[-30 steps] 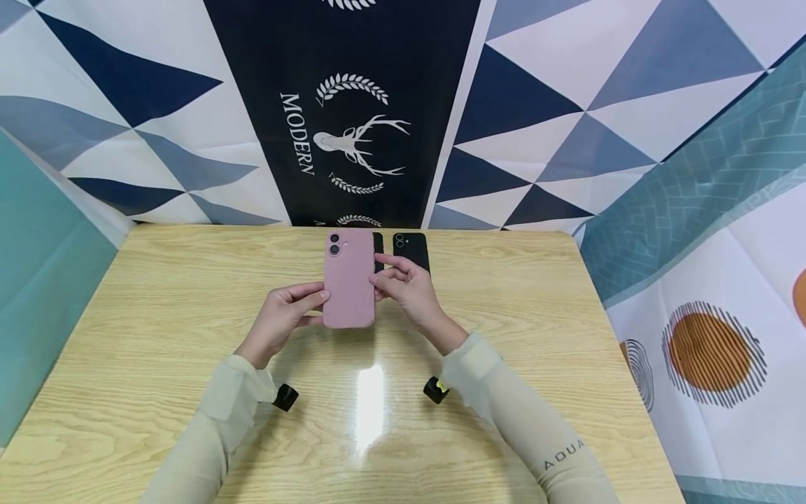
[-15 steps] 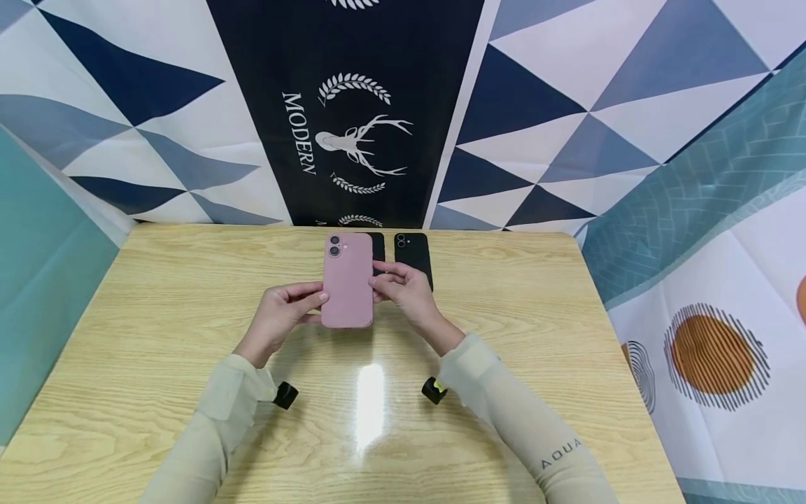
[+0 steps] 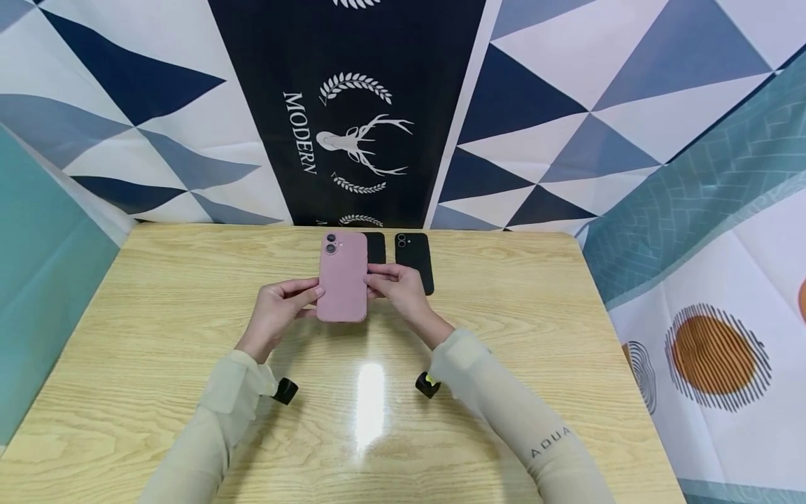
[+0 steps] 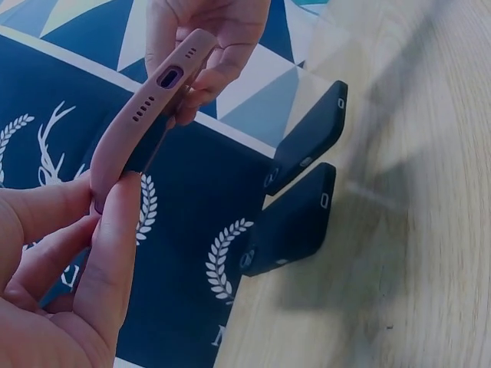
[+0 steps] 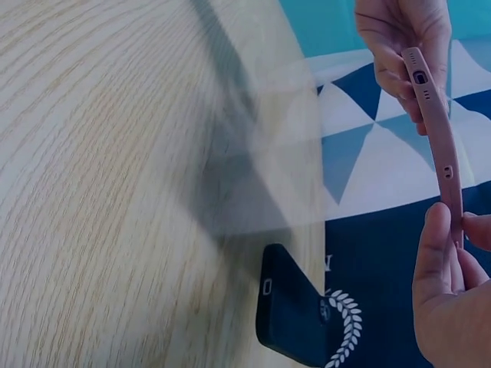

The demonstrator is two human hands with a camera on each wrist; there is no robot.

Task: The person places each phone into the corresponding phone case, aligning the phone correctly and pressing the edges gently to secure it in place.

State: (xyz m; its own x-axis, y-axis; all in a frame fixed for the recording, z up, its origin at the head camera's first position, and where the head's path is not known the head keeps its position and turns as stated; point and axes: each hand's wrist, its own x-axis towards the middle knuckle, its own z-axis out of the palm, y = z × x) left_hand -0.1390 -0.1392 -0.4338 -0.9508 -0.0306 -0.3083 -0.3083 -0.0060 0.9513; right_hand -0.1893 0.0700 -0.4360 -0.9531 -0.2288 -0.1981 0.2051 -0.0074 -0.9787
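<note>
A phone in a pink case [image 3: 342, 280] is held above the table with its camera side towards the head view. My left hand [image 3: 277, 311] pinches its left edge, the thumb lying on the back. Along the opposite edge, my right hand [image 3: 406, 297] pinches it between thumb and fingers. The left wrist view shows the case's bottom end, with the charging port opening [image 4: 169, 77] and rows of small holes. Behind lie two black-cased phones: one [image 3: 376, 246] partly hidden by the pink one, the other [image 3: 417, 262] to its right.
The light wooden table [image 3: 189, 294] ends at the back against a patterned cloth [image 3: 352, 140]. Small black devices sit by both wrists, one at the left sleeve [image 3: 286, 391] and one at the right sleeve [image 3: 428, 384].
The pink-cased phone and both hands have shifted slightly left. More of the two black phones shows now. Both hands keep their hold.
</note>
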